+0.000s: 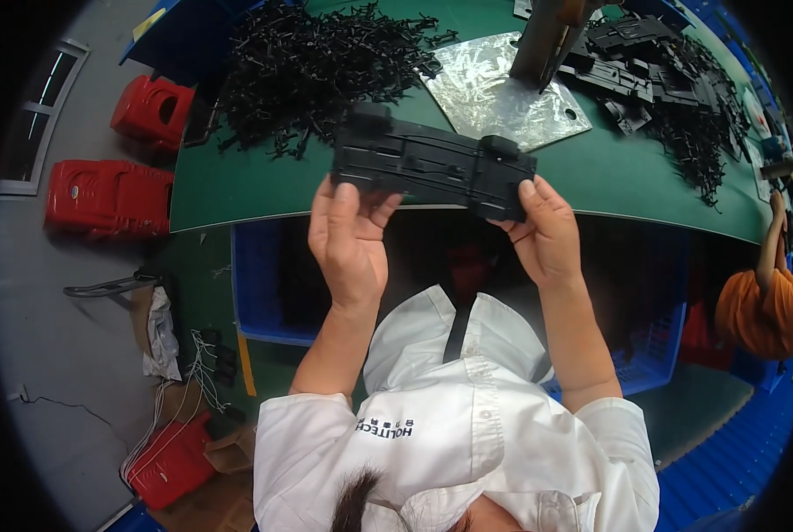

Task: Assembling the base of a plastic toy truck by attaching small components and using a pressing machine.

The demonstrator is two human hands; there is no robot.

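Both my hands hold up a long black moulded plastic part (432, 164) with ribs and raised blocks, above the near edge of the green table (263, 191). My left hand (350, 239) grips its left end, thumb on the front face and fingers behind. At the right end, my right hand (542, 226) pinches the lower corner, thumb in front. Beyond the part, a scuffed metal plate (480, 84) lies on the table, and a brown metal press head (547, 44) stands over it. A heap of small black plastic pieces (316, 66) covers the table's far left.
More black plastic parts (636, 71) are piled at the far right. Blue crates (268, 293) sit under the table. Red stools (104, 197) stand at the left, with cables (197, 368) on the floor. A co-worker in an orange sleeve (760, 310) works at the right.
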